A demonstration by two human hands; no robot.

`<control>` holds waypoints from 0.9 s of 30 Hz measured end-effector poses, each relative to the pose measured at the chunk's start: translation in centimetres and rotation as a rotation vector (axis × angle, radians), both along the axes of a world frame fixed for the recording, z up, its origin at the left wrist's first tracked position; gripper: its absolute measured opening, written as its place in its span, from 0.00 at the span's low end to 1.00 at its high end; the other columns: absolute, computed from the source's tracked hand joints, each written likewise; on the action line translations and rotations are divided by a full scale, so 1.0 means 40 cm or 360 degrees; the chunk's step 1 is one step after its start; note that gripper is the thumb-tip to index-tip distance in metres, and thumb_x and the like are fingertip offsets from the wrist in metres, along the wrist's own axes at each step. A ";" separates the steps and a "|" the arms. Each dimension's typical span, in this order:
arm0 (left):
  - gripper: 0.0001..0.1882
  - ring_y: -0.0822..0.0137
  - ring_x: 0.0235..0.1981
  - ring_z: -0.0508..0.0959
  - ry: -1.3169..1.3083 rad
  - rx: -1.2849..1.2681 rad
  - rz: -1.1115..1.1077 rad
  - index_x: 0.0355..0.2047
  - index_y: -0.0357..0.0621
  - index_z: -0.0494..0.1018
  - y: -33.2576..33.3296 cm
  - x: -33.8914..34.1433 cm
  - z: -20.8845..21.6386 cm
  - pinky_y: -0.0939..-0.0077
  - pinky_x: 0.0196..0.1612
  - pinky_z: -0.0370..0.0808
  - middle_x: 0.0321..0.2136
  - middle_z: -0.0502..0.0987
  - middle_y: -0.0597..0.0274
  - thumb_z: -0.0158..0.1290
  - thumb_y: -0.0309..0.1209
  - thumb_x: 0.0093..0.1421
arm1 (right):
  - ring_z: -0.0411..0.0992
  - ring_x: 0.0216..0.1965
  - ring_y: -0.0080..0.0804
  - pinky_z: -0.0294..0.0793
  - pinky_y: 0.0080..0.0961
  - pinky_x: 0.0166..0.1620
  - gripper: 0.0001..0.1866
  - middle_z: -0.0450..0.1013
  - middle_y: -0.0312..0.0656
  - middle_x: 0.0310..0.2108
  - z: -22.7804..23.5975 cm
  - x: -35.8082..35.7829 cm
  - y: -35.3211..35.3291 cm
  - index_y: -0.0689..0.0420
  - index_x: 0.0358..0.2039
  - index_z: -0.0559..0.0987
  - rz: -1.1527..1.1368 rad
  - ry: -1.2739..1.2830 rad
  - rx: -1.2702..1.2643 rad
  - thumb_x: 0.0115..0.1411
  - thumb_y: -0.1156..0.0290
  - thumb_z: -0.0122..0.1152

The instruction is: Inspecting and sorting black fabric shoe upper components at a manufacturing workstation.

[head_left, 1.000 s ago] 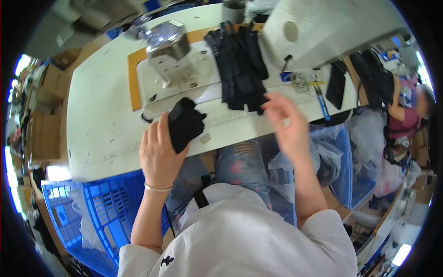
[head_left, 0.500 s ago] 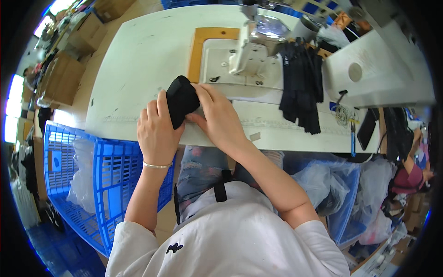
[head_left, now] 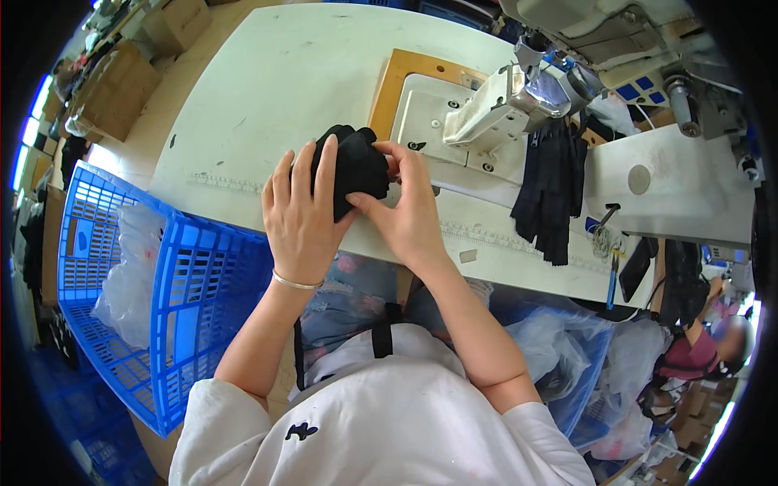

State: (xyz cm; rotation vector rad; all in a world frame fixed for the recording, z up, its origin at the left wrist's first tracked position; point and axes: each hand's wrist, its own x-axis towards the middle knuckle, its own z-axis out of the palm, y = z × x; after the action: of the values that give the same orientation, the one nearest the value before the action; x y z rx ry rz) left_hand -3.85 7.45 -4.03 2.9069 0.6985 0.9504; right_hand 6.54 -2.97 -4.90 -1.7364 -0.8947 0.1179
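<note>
A black fabric bundle [head_left: 362,162] was held over the worktable's [head_left: 227,146] near edge, at 8 o'clock from the sewing machine [head_left: 486,113]. It looked light, soft and pliable, probably best gripped by its layered sides. The left hand [head_left: 301,202] clasped its 9 o'clock side, fingers pointing to 12; the right hand [head_left: 412,206] pinched around 4 o'clock, wrist angled inward.

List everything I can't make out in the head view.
In the head view:
Part of the black fabric: covered by the left hand.
Top of the sewing machine: cut off by the upper edge.
Ruler markings: too small to read.
Whatever lies under the clear plastic: covered by it.
Person at far right: head blurred.
</note>
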 end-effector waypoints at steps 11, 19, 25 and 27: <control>0.53 0.49 0.60 0.65 -0.0175 -0.0209 -0.0230 0.64 0.47 0.62 0.009 -0.011 -0.013 0.52 0.60 0.63 0.58 0.65 0.53 0.71 0.36 0.34 | 0.71 0.47 0.50 0.73 0.38 0.47 0.31 0.68 0.49 0.45 0.022 -0.016 0.019 0.52 0.57 0.67 0.0194 -0.0150 -0.0166 0.55 0.62 0.67; 0.55 0.37 0.67 0.52 -0.0349 -0.0029 -0.0095 0.65 0.41 0.53 0.016 -0.039 -0.047 0.39 0.67 0.47 0.65 0.52 0.37 0.70 0.46 0.43 | 0.73 0.38 0.33 0.75 0.27 0.38 0.23 0.70 0.41 0.42 -0.010 0.066 0.074 0.55 0.52 0.70 -0.0026 0.0077 0.0493 0.58 0.67 0.65; 0.54 0.44 0.68 0.53 -0.0008 -0.0016 -0.0118 0.64 0.36 0.55 -0.027 -0.057 -0.039 0.42 0.68 0.42 0.67 0.52 0.43 0.66 0.53 0.45 | 0.69 0.37 0.17 0.73 0.15 0.37 0.16 0.70 0.34 0.39 0.052 0.074 0.048 0.54 0.53 0.70 0.0140 0.1290 0.0987 0.65 0.70 0.59; 0.54 0.44 0.69 0.51 0.0029 -0.0123 -0.0131 0.64 0.35 0.54 -0.032 -0.038 -0.033 0.43 0.69 0.41 0.68 0.51 0.42 0.67 0.51 0.45 | 0.69 0.37 0.16 0.73 0.15 0.38 0.16 0.70 0.34 0.39 0.048 0.089 0.027 0.54 0.53 0.70 0.0170 0.1298 0.0971 0.66 0.71 0.58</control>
State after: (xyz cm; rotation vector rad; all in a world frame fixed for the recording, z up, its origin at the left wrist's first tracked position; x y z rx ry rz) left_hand -5.37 6.18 -5.37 2.8559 0.5971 0.8702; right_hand 10.11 -1.90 -3.00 -0.9277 -0.3479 0.5246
